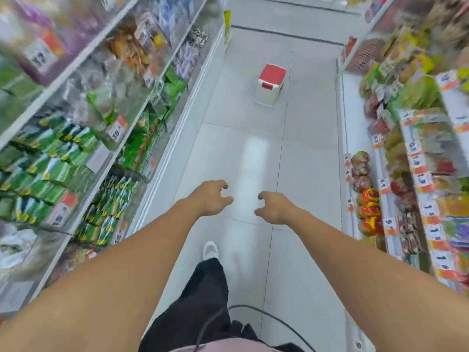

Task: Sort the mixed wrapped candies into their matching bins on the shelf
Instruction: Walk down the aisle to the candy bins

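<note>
1. A dark trouser leg and a white shoe are showing over the pale tiled floor; a thin black cable is curving across the lower edge.
2. Both bare arms are reaching forward over the aisle. The left hand and right hand are hanging near each other without touching, fingers loosely curled, each holding nothing.
3. On the left, shelves are carrying bins of green wrapped candies, behind clear fronts. Orange-and-white price tags are hanging on the rails; one is reading roughly "38", the rest are too blurred to read.
4. On the right, another shelf is holding red-and-yellow wrapped candies and brownish round packs. Its tags are showing small figures such as "1.9"; no brand is legible.
5. Farther down the aisle, a white stool with a red top is standing alone on the floor, well apart from the hands.
6. Beyond it, a dark line is crossing the floor, and the upper bins are blurring into purple, orange and yellow.
</note>
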{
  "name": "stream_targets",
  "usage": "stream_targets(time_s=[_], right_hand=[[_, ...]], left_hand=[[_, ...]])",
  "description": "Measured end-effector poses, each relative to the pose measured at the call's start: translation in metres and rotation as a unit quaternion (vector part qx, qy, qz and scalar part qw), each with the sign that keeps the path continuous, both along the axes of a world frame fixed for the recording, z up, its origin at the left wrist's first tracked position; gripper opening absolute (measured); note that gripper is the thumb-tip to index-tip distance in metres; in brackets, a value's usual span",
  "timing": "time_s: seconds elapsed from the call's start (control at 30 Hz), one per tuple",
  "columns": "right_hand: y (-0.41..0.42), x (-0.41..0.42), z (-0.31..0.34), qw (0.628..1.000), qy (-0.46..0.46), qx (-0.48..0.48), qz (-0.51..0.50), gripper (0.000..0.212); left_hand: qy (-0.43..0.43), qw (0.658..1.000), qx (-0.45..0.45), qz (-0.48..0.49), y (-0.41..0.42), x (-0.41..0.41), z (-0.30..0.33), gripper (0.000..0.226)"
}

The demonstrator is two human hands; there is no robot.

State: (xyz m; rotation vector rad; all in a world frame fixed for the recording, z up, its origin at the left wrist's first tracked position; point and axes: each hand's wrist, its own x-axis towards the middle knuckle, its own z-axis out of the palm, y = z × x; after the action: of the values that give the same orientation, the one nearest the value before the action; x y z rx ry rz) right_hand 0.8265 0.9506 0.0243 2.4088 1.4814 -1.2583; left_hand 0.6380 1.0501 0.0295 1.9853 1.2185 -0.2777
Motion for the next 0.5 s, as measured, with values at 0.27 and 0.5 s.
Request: stream_targets(time_s=[0.27, 0.5], right_hand=[[0.212, 0.081, 0.018, 1.0, 0.005, 0.003, -0.02, 0.059], [0.362, 0.204, 0.011, 0.998, 0.01, 0.031, -0.058, 0.058]], left_hand=[[0.026, 0.999, -0.015, -0.022, 0.22, 0.081, 0.001, 0.057], [0.003, 0.999, -0.005, -0.044, 0.379, 0.214, 0.002, 0.055]])
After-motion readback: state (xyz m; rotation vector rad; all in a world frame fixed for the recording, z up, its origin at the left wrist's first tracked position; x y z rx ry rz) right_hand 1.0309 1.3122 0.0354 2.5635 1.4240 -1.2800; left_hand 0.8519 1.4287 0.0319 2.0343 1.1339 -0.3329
